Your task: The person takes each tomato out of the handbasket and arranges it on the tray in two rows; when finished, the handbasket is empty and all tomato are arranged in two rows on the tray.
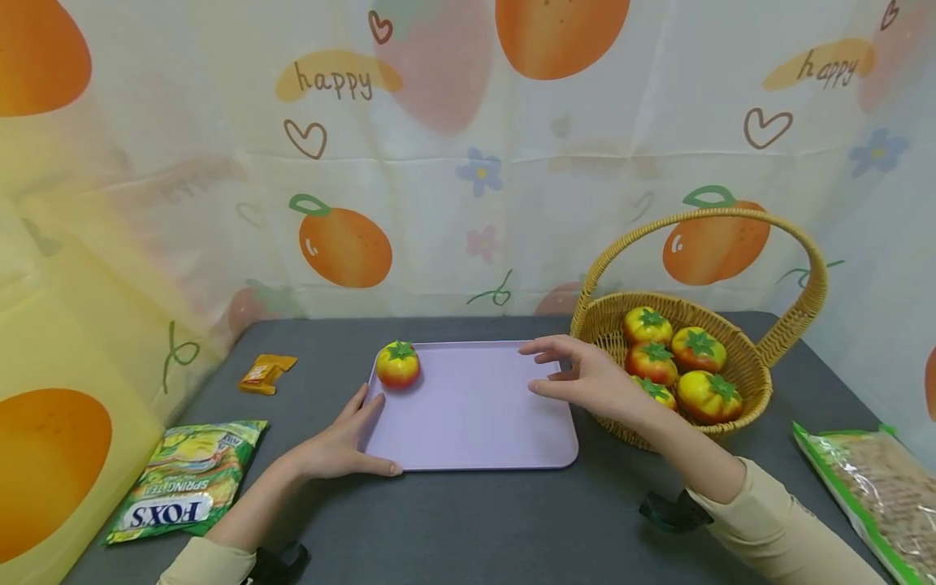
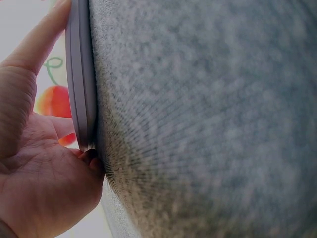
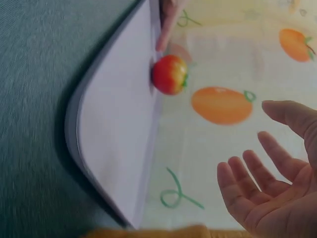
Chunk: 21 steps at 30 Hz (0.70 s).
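A light purple tray (image 1: 475,414) lies on the dark table. My left hand (image 1: 342,443) holds its left front corner, with the thumb along the front rim and the fingers at the left side. In the left wrist view, some fingertips are tucked at the tray's edge (image 2: 81,74). One red-and-yellow tomato (image 1: 398,366) with a green leafy top sits in the tray's far left corner. Above the tray's right side hovers my right hand (image 1: 578,378), its fingers apart and loosely bent, holding nothing. Beside it, a wicker basket (image 1: 760,382) contains several similar tomatoes (image 1: 698,349).
On the left lie a small orange wrapped packet (image 1: 266,374) and a green FOX'S bag (image 1: 190,479). A clear bag with green edges (image 1: 877,496) is at the far right. The basket's tall handle (image 1: 812,276) arches upward. A fruit-print curtain (image 1: 439,203) hangs behind the table.
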{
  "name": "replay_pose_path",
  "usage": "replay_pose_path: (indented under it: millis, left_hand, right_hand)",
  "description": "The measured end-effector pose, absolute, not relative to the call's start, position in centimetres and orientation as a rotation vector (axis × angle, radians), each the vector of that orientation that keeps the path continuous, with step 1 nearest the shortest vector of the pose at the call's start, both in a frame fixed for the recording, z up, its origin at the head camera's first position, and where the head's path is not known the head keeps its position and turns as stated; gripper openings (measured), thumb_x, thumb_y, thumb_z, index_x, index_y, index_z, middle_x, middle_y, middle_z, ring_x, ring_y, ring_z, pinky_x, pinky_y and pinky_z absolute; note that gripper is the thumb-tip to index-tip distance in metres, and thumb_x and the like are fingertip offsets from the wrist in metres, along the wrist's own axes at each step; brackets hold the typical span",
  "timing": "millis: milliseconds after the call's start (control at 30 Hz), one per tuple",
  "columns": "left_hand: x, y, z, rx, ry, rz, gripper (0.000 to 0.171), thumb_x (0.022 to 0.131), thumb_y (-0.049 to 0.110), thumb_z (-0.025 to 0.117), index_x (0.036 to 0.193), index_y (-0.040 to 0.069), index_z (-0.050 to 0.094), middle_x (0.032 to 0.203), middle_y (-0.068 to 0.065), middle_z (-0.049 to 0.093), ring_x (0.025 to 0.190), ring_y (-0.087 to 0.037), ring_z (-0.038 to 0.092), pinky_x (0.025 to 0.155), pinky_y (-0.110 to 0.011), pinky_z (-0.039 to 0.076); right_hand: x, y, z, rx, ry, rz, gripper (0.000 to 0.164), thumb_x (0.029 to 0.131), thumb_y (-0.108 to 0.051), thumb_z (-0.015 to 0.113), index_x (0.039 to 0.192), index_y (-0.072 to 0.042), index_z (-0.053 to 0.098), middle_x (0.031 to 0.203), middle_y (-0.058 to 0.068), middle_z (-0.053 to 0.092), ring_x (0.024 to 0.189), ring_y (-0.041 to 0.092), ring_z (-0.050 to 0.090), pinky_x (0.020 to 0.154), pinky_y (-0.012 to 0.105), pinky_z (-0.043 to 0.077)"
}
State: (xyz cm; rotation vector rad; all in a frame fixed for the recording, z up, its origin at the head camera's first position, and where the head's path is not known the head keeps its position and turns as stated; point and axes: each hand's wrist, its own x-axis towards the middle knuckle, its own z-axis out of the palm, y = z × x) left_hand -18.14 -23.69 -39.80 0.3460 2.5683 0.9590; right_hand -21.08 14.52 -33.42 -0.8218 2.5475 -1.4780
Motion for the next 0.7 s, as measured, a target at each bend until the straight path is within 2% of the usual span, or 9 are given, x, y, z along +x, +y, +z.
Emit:
replay_pose_path:
  millis: [400, 567, 700]
  left_hand:
    - [-18.3, -23.6, -39.9, 0.359, 2.589, 0.949, 0.116, 0.073, 0.047, 0.082, 0.156, 0.003, 0.014, 0.158, -0.025, -0.011, 0.142, -0.051, 0.002, 0.105, -0.072, 0.014]
    - [-18.2, -23.7, -39.9, 0.368, 2.582, 0.947, 0.115, 0.074, 0.047, 0.081, 0.155, 0.002, 0.014, 0.158, -0.026, -0.011, 0.142, -0.051, 0.002, 0.105, -0.072, 0.014]
    - [-18.2, -23.6, -39.8, 0.364, 2.573, 0.943, 0.115, 0.074, 0.047, 0.081, 0.155, 0.002, 0.014, 0.158, -0.026, -0.011, 0.142, -0.051, 0.002, 0.105, -0.073, 0.014]
  right_hand:
    - [-20.0, 21.3, -31.4, -0.691, 2.817, -1.201, 0.041, 0.089, -0.035, 0.072, 0.125, -0.016, 0.064, 0.122, 0.005, 0.062, 0.113, 0.028, 0.058, 0.088, 0.044, 0.053]
    - [-20.1, 23.7, -31.4, -0.701, 2.927, -1.003, 0.039, 0.091, -0.033, 0.07, 0.123, -0.013, 0.064, 0.119, 0.008, 0.064, 0.106, 0.03, 0.061, 0.081, 0.045, 0.054]
    - [-20.2, 25.0, -31.9, -0.703, 2.952, -0.875, 0.039, 0.089, -0.031, 0.073, 0.121, -0.01, 0.065, 0.116, 0.01, 0.065, 0.097, 0.026, 0.064, 0.076, 0.041, 0.053]
